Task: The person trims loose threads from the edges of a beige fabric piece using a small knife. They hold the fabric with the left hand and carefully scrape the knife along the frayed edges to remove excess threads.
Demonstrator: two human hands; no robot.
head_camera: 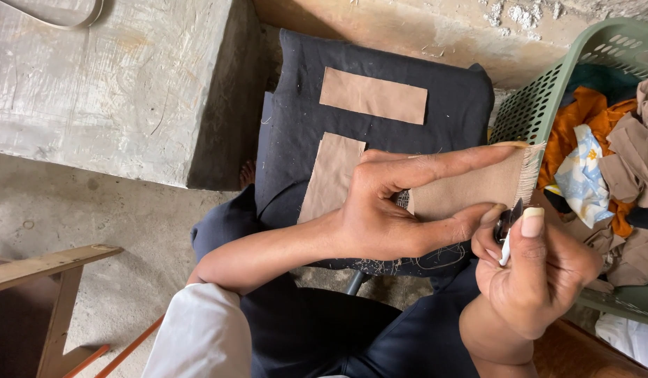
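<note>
My left hand [401, 206] pinches a tan fabric strip [471, 189] between forefinger and thumb, holding it stretched over a black cushion [380, 70]. The strip's right end is frayed. My right hand [537, 276] grips small scissors or a cutter [507, 227] with a dark blade and white handle, its tip at the strip's lower edge beside my left thumb. Two more tan strips lie on the cushion: one across the top [373, 96], one upright [331, 176] partly behind my left hand.
A green plastic basket [548, 98] at the right holds orange, tan and patterned cloth scraps. A concrete block [107, 84] stands at the upper left, a wooden frame [37, 294] at the lower left. My legs in dark trousers are below.
</note>
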